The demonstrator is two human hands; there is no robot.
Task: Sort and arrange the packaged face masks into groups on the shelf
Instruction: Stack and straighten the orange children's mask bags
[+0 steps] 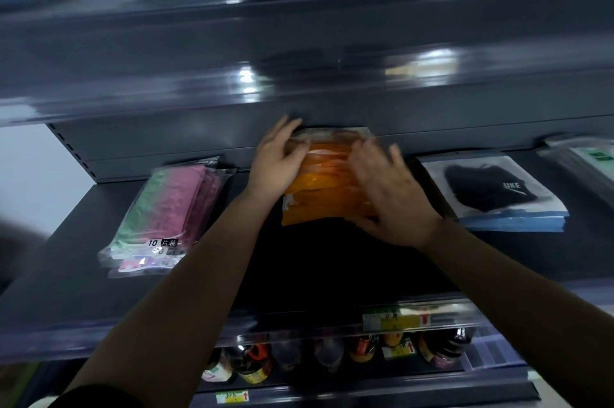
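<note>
Orange mask packs (327, 185) — both hands touching

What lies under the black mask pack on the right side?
Under the black mask pack lies a stack of similar blue-edged packs; only their edges show, so what they hold is covered.

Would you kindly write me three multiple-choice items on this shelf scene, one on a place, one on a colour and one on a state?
1. Where does the black mask pack lie relative to the orange mask packs?
A. on their right
B. on their left
C. on the shelf above

2. What colour are the packs between the hands?
A. blue
B. orange
C. white

3. What are the left hand and right hand doing?
A. hanging idle
B. both touching the orange packs
C. lifting bottles

Answers: 1 A, the black pack sits right of the orange stack on the same shelf; 2 B, the stack is plainly orange; 3 B, one hand rests against each side of the stack.
</note>
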